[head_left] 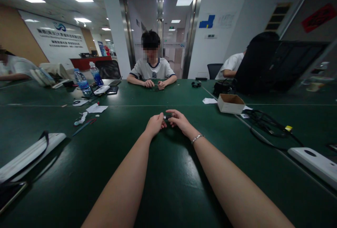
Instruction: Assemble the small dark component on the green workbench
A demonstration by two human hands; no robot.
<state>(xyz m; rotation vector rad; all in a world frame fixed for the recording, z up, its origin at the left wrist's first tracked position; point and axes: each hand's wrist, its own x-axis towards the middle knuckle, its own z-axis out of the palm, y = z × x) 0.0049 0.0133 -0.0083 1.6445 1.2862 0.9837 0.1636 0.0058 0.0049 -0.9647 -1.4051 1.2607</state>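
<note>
A small black-and-silver object (166, 117) is held between my two hands, just above the green table (168, 158); it is too small for me to make out its kind. My left hand (155, 124) is closed, with thumb and fingers pinching its silvery left end. From the other side my right hand (181, 122) grips the dark end between thumb and bent fingers, while its index finger reaches out over the top. A silver bracelet (197, 139) circles my right wrist. The fingers hide part of the object.
Across the table sits a person (152, 68), both hands on the tabletop. An open box (231, 104), black cables (268, 122) and a white power strip (314, 165) lie to the right. Leftward are paper scraps (97, 108), a pen (83, 127), water bottles (82, 82) and a white case (34, 154).
</note>
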